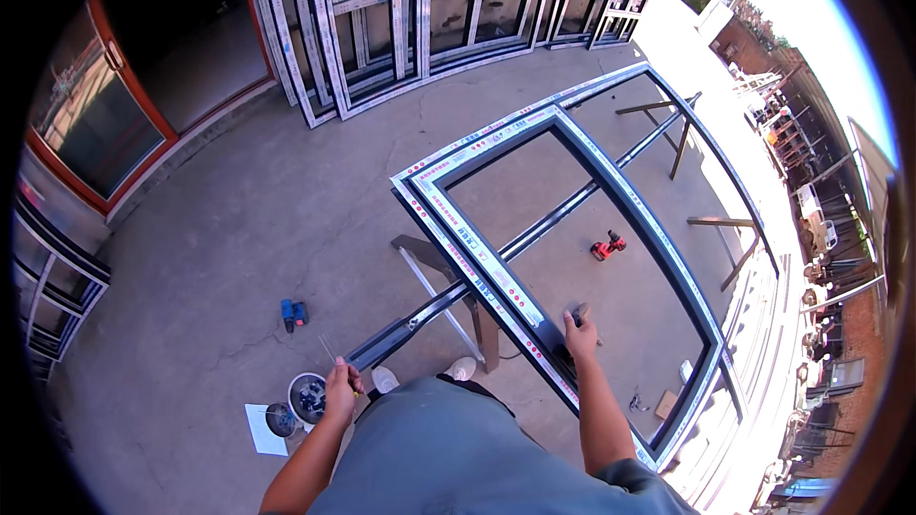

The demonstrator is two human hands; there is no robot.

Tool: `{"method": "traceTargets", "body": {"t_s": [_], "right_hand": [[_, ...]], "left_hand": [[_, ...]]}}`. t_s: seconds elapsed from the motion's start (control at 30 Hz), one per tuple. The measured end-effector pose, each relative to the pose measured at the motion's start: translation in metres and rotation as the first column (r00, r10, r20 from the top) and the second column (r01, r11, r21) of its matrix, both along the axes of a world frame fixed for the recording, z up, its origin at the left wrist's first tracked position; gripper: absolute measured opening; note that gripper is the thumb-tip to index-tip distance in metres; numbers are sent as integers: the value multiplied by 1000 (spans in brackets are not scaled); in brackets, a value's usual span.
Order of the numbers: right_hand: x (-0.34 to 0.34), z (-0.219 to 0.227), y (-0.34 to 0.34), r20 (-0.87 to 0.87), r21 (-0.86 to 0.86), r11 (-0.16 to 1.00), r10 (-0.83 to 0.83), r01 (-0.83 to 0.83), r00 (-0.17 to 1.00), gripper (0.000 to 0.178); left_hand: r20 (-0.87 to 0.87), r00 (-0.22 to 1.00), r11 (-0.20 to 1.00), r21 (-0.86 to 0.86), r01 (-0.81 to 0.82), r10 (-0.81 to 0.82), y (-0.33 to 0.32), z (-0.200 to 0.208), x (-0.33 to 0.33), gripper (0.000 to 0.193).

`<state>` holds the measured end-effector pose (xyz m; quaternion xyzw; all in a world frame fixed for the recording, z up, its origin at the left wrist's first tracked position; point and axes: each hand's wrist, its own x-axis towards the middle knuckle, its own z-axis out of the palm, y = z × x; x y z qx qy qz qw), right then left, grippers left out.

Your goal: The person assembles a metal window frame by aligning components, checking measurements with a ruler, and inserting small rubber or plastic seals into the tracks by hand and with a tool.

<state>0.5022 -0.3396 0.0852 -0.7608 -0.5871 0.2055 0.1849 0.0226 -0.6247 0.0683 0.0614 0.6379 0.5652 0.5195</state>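
My left hand (pixel 341 391) is closed on what looks like a screwdriver (pixel 326 345), its thin metal shaft pointing up and away; a bit of yellow and dark handle shows at the fingers. My right hand (pixel 581 337) is over the near side of a large window frame (pixel 496 277), fingers closed round a small dark tool with a brownish end (pixel 580 312), whose kind I cannot make out. The dark grey frame, covered in printed white film, lies flat on stands. A dark bar (pixel 410 322) runs under it and juts out toward my left hand.
A blue cordless drill (pixel 293 315) and a red one (pixel 608 245) lie on the concrete floor. Left of my feet stand a bucket (pixel 307 399) and a smaller bowl (pixel 280 419). Steel trestles (pixel 487 334) hold the frame up. More frames (pixel 382 29) lean against the far wall.
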Motion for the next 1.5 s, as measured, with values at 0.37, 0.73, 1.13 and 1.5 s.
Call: {"method": "traceTargets", "body": {"t_s": [0.37,0.73,1.13,1.5], "right_hand": [[35,-45,24,-148,28,597,-791,802,594,60],[-21,8,-6,295,5,988,-148,154,944,43],[-22,20,-24,224,-92,808,587,-582,778,42],[-21,16,-15,0,-62,966,252,-252,968,48]], "left_hand": [[-5,980,980,13,-197,197,-52,-5,-64,52],[-60,995,996,-9,-86,85,-9,-11,-7,54],[-210,975,996,29,80,-72,24,-10,29,54],[-224,975,1000,30,3,4,16,-21,58,58]]}}
